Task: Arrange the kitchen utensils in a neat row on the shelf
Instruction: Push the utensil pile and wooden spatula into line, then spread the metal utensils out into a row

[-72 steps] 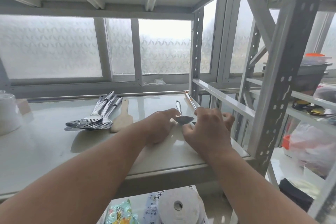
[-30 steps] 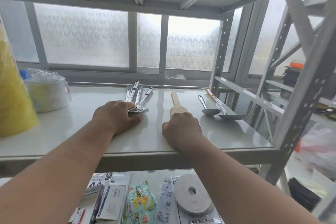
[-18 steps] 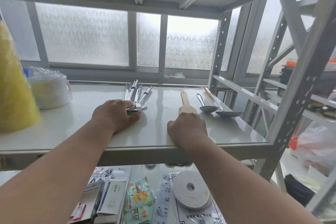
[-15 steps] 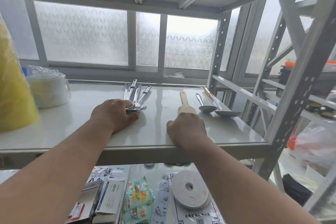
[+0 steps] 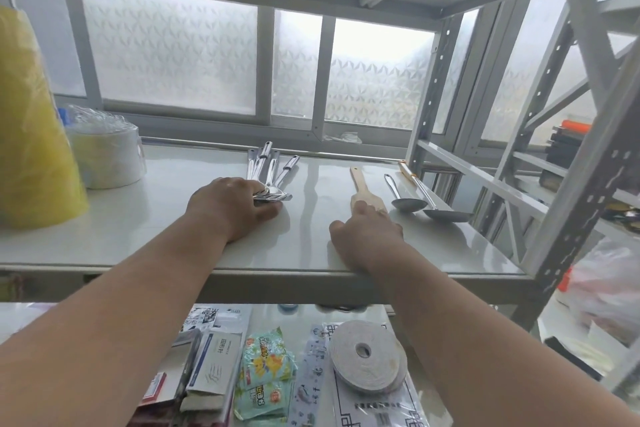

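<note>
On the white shelf [image 5: 138, 218] my left hand [image 5: 232, 208] lies over the heads of a bundle of metal utensils [image 5: 268, 170], thumb and fingers closed around them; their handles point toward the window. My right hand [image 5: 367, 229] rests near the shelf's front edge with its fingertips touching the blade of a wooden spatula [image 5: 362, 189]. Right of the spatula lie a metal spoon [image 5: 405, 199] and a ladle [image 5: 440, 210] with a wood-tipped handle, side by side and roughly parallel.
A yellow bag [image 5: 31, 135] and a wrapped white roll [image 5: 104, 156] stand at the shelf's left. A grey rack upright [image 5: 588, 184] borders the right end. The lower shelf holds packets [image 5: 263, 378] and a tape roll [image 5: 363, 354]. A frosted window is behind.
Both hands left the spoon. The right hand slid the wooden spatula rightward beside the spoon, and the left went to the metal bundle. In the last half second the right hand eased back off the blade.
</note>
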`<control>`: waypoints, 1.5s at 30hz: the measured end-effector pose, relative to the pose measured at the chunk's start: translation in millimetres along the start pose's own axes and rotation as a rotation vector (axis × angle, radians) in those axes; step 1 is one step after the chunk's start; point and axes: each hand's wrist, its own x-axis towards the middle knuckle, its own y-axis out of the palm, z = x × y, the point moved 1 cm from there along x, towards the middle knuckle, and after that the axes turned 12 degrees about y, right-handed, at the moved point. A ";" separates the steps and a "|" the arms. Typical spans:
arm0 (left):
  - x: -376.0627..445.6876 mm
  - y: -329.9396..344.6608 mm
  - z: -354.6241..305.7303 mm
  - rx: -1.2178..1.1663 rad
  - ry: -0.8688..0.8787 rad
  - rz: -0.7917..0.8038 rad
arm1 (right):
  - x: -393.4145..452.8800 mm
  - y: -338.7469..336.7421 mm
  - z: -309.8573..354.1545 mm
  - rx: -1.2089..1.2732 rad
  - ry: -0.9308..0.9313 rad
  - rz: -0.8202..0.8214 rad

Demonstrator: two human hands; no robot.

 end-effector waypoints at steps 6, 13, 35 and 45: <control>1.5 2.4 2.4 -0.016 -0.006 -0.008 | -0.1 7.8 23.0 0.125 -0.250 -0.199; 7.8 0.6 13.5 -0.175 -0.025 -0.086 | 14.5 20.5 74.8 0.254 -0.697 -0.025; 5.2 5.3 14.5 -0.230 -0.077 -0.157 | 23.3 11.3 55.6 0.034 -0.389 -0.355; 10.6 4.4 23.4 -0.171 -0.180 -0.149 | 22.3 8.1 52.7 -0.018 -0.157 -0.267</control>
